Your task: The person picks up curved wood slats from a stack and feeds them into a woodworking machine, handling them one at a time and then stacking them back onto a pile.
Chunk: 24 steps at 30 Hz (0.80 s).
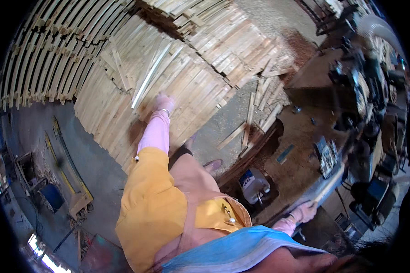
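My left hand (165, 102) reaches out over a broad stack of planks (191, 86), at or just above its top. Blur hides its fingers, so whether they grip a plank is unclear. Beside it, a pale narrow strip (151, 75) lies slantwise across the stack. At the lower right, my right hand (305, 212) is closed around the near end of a long wooden strip (331, 182). This strip runs away from me along a brown-topped machine table (300, 159), past a metal fitting (325, 157).
Curved wooden slats (45, 63) are piled at the far left. Loose offcuts (259, 104) lie beyond the machine table. A yellow-edged pallet truck (73, 168) stands on the left floor. A grey hose (380, 29) arches at the upper right. A white container (254, 185) sits beside the table.
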### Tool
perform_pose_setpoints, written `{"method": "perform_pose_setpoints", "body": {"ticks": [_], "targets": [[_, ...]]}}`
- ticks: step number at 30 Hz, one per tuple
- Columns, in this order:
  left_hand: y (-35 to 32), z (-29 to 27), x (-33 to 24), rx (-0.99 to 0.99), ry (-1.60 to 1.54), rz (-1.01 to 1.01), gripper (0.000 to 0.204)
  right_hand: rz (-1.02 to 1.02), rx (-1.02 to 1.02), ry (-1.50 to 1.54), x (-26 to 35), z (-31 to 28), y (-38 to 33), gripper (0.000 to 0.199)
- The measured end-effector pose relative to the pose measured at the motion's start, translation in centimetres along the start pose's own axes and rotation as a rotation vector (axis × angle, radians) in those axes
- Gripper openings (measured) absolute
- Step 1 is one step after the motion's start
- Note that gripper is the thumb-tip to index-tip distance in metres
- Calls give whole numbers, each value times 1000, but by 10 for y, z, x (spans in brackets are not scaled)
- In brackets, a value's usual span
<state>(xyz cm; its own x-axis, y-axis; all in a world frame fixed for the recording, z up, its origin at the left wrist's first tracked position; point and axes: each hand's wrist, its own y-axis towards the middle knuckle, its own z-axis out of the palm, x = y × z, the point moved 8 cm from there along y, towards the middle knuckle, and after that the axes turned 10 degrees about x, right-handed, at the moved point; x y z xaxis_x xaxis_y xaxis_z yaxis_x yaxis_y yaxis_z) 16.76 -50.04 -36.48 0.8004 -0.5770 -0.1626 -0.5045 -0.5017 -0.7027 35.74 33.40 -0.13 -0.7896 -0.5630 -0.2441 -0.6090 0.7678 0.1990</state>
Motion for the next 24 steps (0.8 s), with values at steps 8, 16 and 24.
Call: {"method": "perform_pose_setpoints", "body": {"ticks": [8,16,24], "targets": [[148,-43,36,-201,300,38,55,-92,105,-70,54,31,53,50],[218,-61,63,-168,496,51,68,-120,224,-163,10,64,66,58],[218,-90,75,38,180,-136,114,-46,215,-169,22,54,57,55]]}}
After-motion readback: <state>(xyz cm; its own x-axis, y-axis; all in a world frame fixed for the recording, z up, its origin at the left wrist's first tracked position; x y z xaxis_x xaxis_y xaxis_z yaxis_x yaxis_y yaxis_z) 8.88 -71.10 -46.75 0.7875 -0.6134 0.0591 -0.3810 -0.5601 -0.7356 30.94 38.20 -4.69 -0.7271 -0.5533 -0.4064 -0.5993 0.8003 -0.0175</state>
